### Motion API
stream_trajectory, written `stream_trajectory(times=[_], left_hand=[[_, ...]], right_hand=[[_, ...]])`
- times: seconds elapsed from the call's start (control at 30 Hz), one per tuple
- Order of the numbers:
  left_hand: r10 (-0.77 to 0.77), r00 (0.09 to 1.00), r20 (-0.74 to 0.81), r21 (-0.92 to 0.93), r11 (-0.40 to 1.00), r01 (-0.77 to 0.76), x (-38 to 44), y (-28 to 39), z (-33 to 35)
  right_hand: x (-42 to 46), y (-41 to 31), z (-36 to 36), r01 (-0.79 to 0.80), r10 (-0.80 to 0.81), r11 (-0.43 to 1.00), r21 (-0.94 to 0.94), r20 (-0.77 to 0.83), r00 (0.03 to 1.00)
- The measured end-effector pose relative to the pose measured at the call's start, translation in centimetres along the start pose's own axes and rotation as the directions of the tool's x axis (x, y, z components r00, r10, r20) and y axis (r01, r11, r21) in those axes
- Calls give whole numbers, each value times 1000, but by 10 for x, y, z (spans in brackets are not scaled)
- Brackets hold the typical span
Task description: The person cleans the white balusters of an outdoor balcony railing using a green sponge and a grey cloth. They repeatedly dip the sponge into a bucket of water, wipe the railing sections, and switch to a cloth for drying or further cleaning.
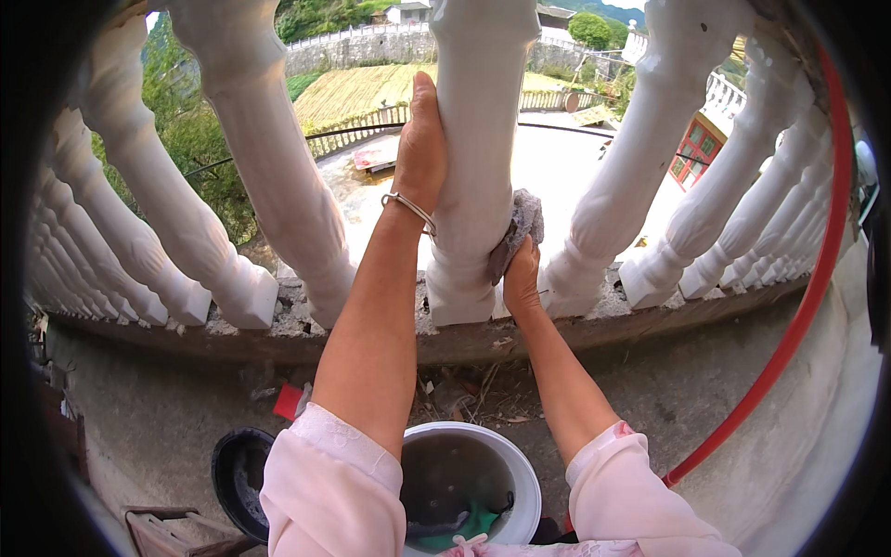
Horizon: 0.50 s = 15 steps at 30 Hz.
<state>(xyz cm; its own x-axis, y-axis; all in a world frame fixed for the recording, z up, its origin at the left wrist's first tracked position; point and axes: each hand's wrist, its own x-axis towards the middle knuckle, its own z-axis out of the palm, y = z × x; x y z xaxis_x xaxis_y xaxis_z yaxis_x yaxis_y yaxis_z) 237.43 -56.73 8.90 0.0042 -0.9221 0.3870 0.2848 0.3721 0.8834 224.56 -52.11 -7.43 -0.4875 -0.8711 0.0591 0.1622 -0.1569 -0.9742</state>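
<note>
A white glazed baluster (477,153) stands upright straight before me. My left hand (422,143), with a metal bangle at the wrist, lies along its left side, thumb pointing up. Low on its right side, my right hand (523,275) grips a grey wet cloth (518,233) that touches the baluster just above its base. Below my forearms sits a white bucket (532,480) of dark, murky water, with a green thing (473,522) partly under the surface.
More white balusters (278,153) flank this one on a rough concrete ledge (445,344). A black basin (226,480) stands left of the bucket, near a wooden stool or frame (174,529). A red pole or hose (793,327) curves down at right. Dry debris (480,397) lies below the ledge.
</note>
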Motion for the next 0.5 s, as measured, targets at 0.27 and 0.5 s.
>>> stream_trajectory(times=[0.27, 0.5], left_hand=[[-18, 1000, 24, 73, 997, 16, -3, -6, 2], [80, 996, 46, -25, 997, -79, 2, -19, -7]], right_hand=[[-68, -14, 4, 552, -547, 833, -28, 102, 831], [-27, -198, 87, 964, -972, 234, -124, -13, 235]])
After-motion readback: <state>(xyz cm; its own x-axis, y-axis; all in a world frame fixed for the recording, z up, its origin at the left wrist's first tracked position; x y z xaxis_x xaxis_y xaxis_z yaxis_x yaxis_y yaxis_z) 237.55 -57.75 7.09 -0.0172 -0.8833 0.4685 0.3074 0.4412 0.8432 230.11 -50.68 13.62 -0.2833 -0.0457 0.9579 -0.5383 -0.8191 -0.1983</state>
